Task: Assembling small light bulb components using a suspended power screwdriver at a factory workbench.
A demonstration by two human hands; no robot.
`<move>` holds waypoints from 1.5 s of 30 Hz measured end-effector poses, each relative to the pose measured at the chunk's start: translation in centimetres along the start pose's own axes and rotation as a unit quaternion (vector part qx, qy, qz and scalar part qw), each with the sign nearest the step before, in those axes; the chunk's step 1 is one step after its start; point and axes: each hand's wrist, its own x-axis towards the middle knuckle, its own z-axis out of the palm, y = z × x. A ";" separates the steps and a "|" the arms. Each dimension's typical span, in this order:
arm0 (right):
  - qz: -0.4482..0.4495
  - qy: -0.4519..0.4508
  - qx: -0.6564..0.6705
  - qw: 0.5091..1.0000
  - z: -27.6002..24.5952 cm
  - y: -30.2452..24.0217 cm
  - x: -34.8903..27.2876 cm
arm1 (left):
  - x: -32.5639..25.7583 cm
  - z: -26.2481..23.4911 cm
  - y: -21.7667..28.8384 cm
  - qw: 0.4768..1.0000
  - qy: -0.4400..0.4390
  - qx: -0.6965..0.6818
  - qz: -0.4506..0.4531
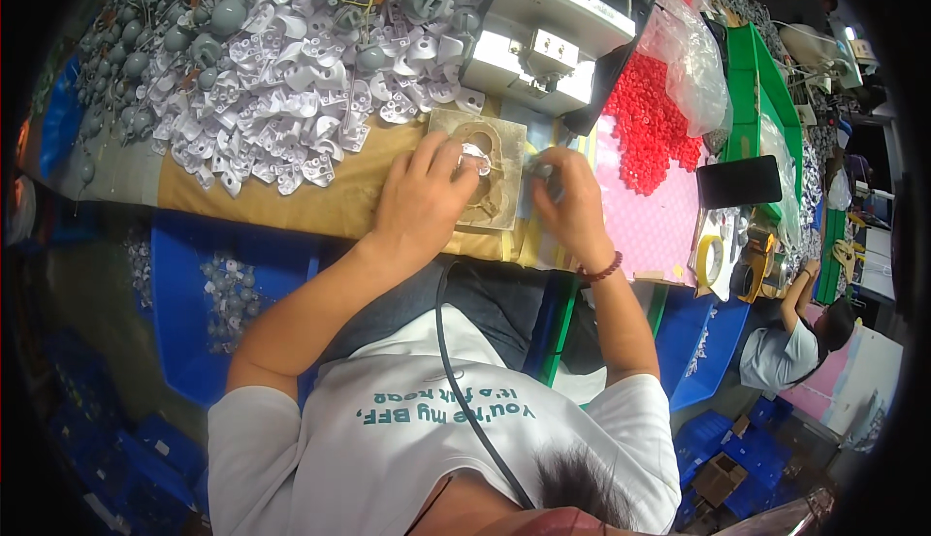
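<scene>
A square, tan jig block [508,135] with a rounded recess lies at the table's front edge. My left hand [419,201] reaches over its left side with bent fingers, gripping a small white plastic part [475,153] at the recess. Just right of the block is my right hand [574,204], its thumb and forefinger nearly together. Something small and greyish shows at those fingertips, too small to name. Behind my left hand spreads a big heap of white plastic parts [291,99]. Grey round parts with wires [229,14] lie heaped beyond and left of them.
A white machine [543,41] stands behind the block. To the right are red small parts [652,114], a clear plastic bag [690,61], a black phone [739,182], a tape roll [710,259] and a green bin [761,90]. Blue bins [184,313] sit below the table; another person [790,347] works far right.
</scene>
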 end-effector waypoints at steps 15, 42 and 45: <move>0.185 -0.157 0.676 0.696 1.0 -1.6 4.8 | -0.1 -0.3 -1.0 0.999 0.011 -0.021 0.029; 0.079 0.327 0.156 0.929 -2.0 5.2 10.9 | 2.8 0.1 -1.1 0.995 -0.003 -0.083 -0.055; 0.172 0.179 0.248 0.936 -3.2 5.9 11.2 | 2.9 -0.1 -1.3 0.994 -0.006 -0.096 -0.048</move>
